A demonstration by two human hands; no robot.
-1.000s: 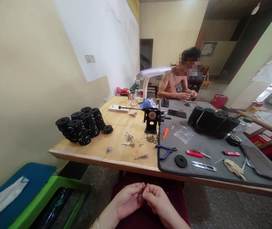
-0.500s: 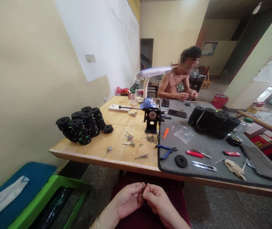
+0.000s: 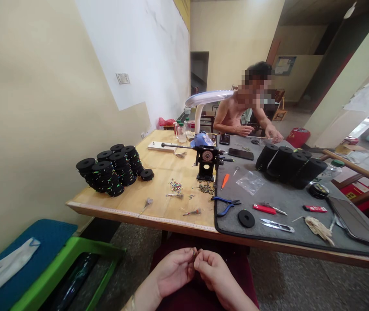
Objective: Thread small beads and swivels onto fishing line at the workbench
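Head view showed, at far left, a limp white cloth glove [image 3: 9, 263] on a blue mat [image 3: 52, 234] covering a green plastic stool [image 3: 43, 288]. Right of these, on the smooth wooden tabletop [image 3: 153, 192], squat ridged stacks of black foam spools [image 3: 105, 175] stood, flecked with bright colours. Next came a frayed, brush-like bundle [image 3: 148, 202] and loose, round, many-coloured beads [image 3: 175, 186]. Nearer than the table's edge, your left hand [image 3: 175, 272] pinched, thumb and forefinger together, a tiny dark item [image 3: 194, 255], too small to identify, held between your two hands. Your right hand [image 3: 212, 270], its fingers curled, gripped at the same spot. Farther off, an upright black winding device [image 3: 207, 156] stood in front of a glossy white lamp [image 3: 209, 96]. On the soft grey mat [image 3: 296, 198] to the right lay blue-handled pliers [image 3: 230, 203], a flat foam ring [image 3: 241, 220], a crinkled clear bag [image 3: 250, 183] and slim metal snips [image 3: 278, 226]. Beyond, a bare-shouldered co-worker [image 3: 231, 116] extended a hand just behind tall black rolls [image 3: 284, 162].
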